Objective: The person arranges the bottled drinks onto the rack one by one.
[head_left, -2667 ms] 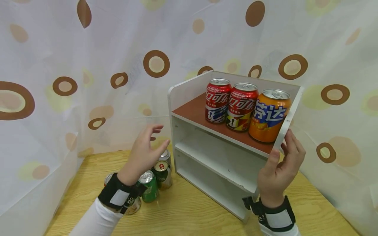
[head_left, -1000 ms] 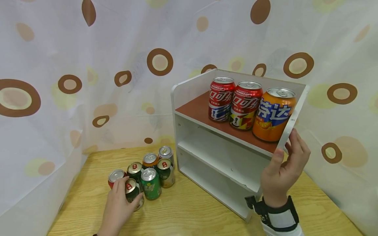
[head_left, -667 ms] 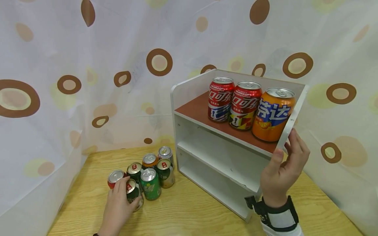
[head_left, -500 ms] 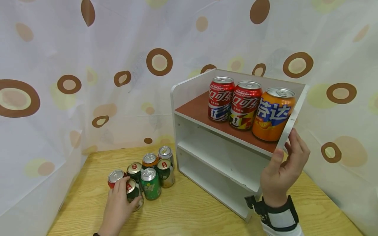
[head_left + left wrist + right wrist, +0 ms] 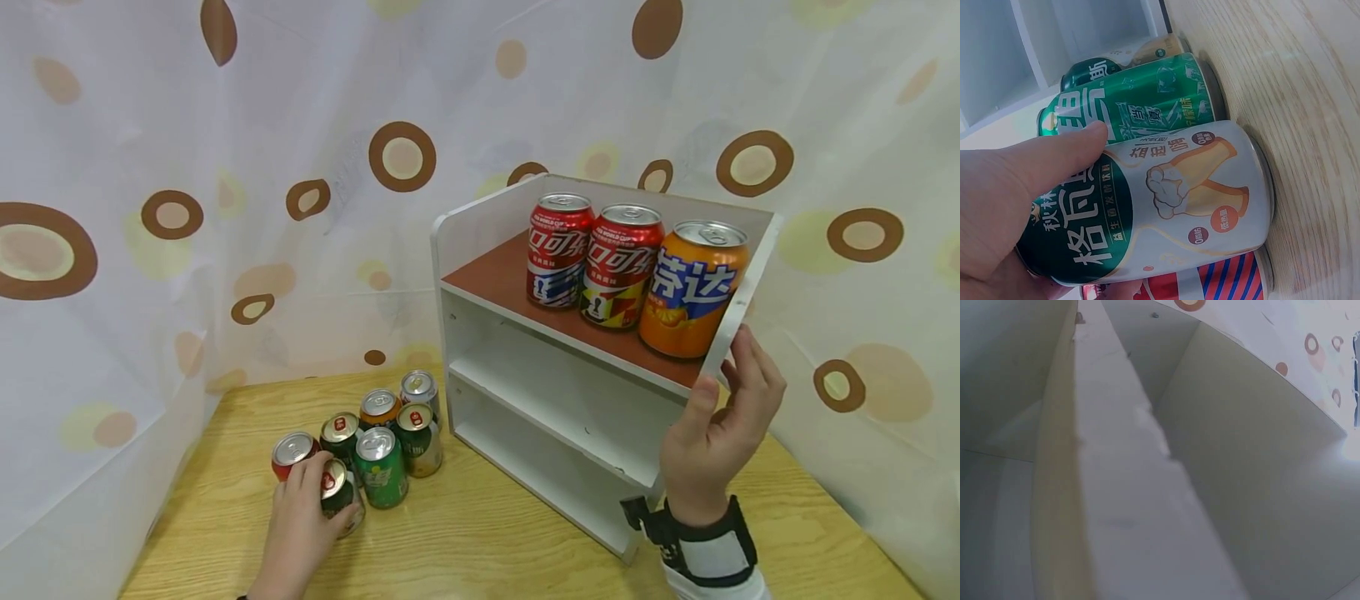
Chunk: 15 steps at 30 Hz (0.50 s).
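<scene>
My left hand (image 5: 300, 517) grips a dark green and white drink can (image 5: 339, 493) at the near end of a group of cans. In the left wrist view, the thumb lies along the side of this can (image 5: 1191, 200), whose label shows two mugs. Whether its base touches the table cannot be told. My right hand (image 5: 716, 433) holds the right side panel of a white shelf unit (image 5: 540, 392), thumb at the front edge and fingers on the outer side. Two red cola cans (image 5: 558, 250) and an orange soda can (image 5: 693, 292) stand on the red-brown top shelf.
Beside the held can stand a red can (image 5: 292, 450), a green can (image 5: 382, 479), two other dark green cans (image 5: 420, 450), an orange can (image 5: 379, 406) and a silver one (image 5: 418, 386). A patterned curtain (image 5: 322, 108) hangs behind the wooden table (image 5: 465, 542).
From the air left of the shelf unit, my left hand has come down and left onto the dark green and white can and taken hold. My right hand stays on the side panel.
</scene>
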Available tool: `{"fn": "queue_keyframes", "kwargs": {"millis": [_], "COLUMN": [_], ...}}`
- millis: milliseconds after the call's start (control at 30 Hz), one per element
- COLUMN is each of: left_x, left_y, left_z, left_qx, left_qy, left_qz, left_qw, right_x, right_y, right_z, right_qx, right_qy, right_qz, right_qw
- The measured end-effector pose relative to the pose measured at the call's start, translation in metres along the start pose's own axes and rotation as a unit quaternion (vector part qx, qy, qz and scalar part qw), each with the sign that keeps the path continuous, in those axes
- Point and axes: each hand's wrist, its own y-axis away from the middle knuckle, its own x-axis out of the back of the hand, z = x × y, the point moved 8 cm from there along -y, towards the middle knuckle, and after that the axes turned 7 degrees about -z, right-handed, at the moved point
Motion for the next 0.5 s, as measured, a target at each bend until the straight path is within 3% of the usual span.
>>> {"fn": "queue_keyframes", "kwargs": {"millis": [300,500], "left_x": [0.0011,0.0022], "left_y": [0.0018,0.0036], "left_z": [0.0000,0.0048], "left_qx": [0.004,-0.026], "left_qy": [0.002,0.008], "left_qz": [-0.003,0.013], "left_qw": [1.0000,0.9995], "right_x": [0.0006,0.0007], "right_y": [0.0018,0.0017], "right_z": [0.0032,0.0029], "right_qx": [-0.003,-0.003], "right_qy": [0.003,0.005], "right_qz": [-0.006,-0.006], "right_qw": [1.0000,1.0000]}}
